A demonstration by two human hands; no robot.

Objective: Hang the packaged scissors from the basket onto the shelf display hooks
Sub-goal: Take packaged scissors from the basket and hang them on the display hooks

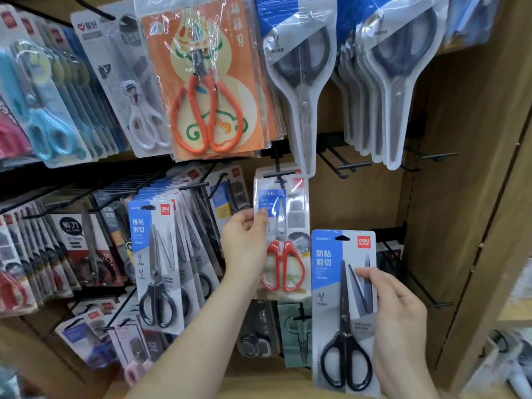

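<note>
A pack of red-handled scissors hangs on a black display hook in the middle row. My left hand grips that pack's left edge, thumb on its front. My right hand holds a blue-and-grey pack of black-handled scissors upright in front of the shelf, low and right of the hung pack. Its hang hole is free of any hook. The basket is out of sight.
Bare black hooks stick out to the right of the red pack, and more near the wooden side panel. Crowded rows of scissor packs fill the left and top.
</note>
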